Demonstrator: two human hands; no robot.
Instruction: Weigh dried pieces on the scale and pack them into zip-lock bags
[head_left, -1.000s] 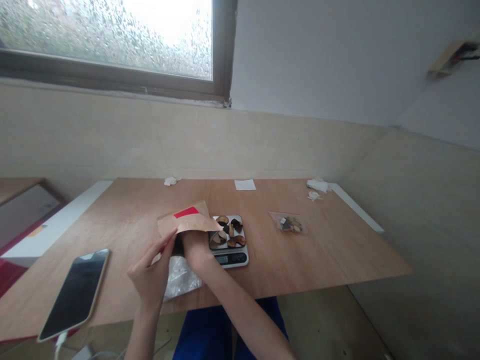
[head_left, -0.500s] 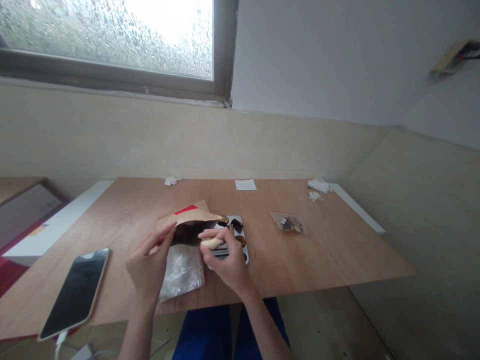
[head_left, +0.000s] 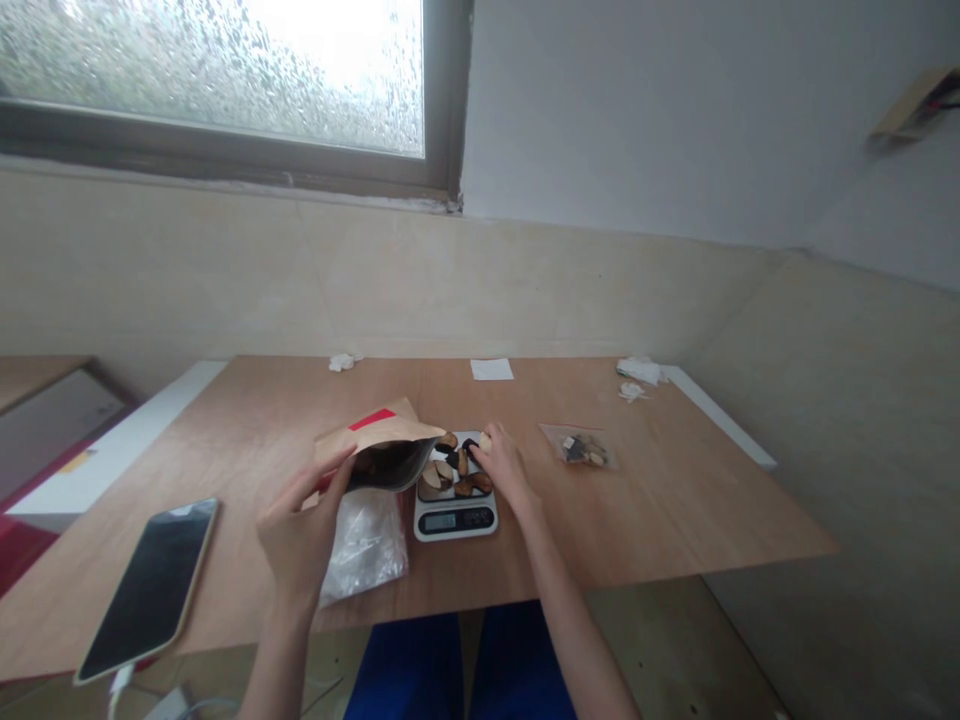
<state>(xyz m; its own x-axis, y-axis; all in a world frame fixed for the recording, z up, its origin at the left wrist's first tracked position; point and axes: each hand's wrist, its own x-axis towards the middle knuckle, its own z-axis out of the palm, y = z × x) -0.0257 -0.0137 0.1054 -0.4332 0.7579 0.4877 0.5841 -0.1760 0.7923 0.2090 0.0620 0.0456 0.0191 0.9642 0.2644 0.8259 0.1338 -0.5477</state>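
At the far right corner of the flat white digital scale (head_left: pixel 455 535), our right grip (head_left: pixel 501 462) pinches a small pale chunk (head_left: pixel 486 440)

We have the chunk at the tips of our thumb and fingers, low over the tray, close by a dark piece. Whether it already rests on the tray, we cannot tell. It looks dry and firm, so we judge it light and stiff, easy to lift with a fingertip pinch around its sides; a hard squeeze might chip it.

Under and beside our fingers lie curved slices in brown, black and cream (head_left: pixel 465 486). We expect them to be light too, with thin edges that could snap, so we would take each across its thicker middle.

Our left grip (head_left: pixel 300 520) is closed on the near left edge of a brown kraft-paper pouch with a red label (head_left: pixel 397 430), just left of the tray. Its dark mouth gapes towards us. The paper should be light and bendable, best held by the rim, where a pinch keeps the opening wide.

Partly beneath the pouch, a crinkled clear plastic bag (head_left: pixel 367 560) lies on the light-brown wooden surface (head_left: pixel 637 520); we would call it soft, slippery and best caught by a corner.
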